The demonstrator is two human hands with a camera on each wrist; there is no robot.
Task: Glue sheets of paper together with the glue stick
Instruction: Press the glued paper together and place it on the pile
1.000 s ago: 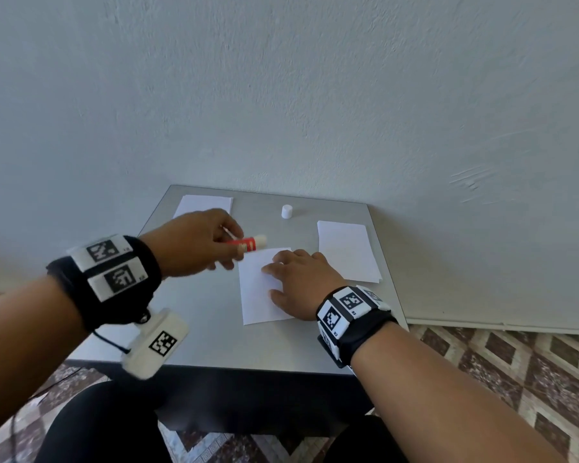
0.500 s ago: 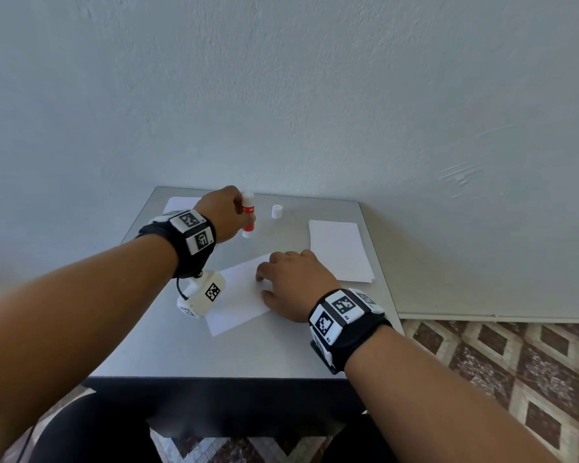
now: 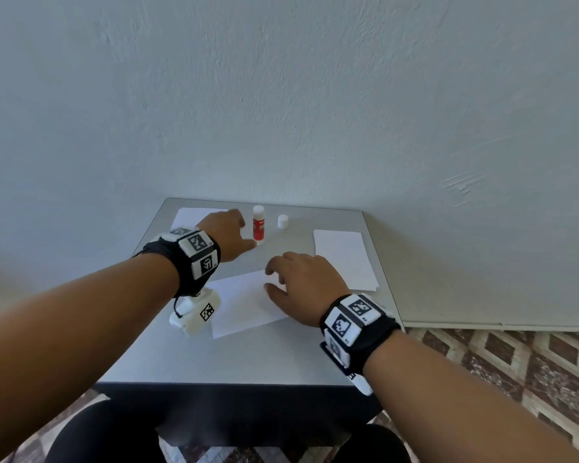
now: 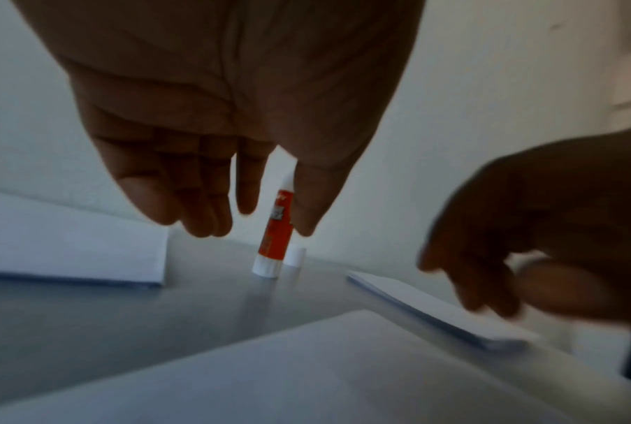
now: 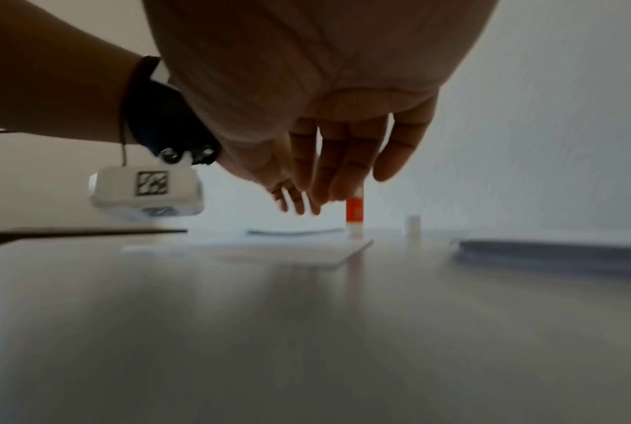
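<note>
On the grey tabletop (image 3: 181, 355) I see one sheet (image 3: 244, 302) under my right hand (image 3: 301, 285), whose fingers are loosely spread, resting on its far corner. A stack of paper (image 3: 345, 259) lies just right of those fingers, another (image 3: 194, 217) beyond my left hand (image 3: 229, 233). The left fingers are relaxed and hold nothing; the glue stick (image 3: 258, 225) stands upright just off their tips, its cap (image 3: 282, 221) beside it. I judge gluing done here, a second sheet still to lay on.

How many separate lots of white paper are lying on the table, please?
3: one sheet under the right hand, a stack at the right edge, another far left behind the left hand.
</note>
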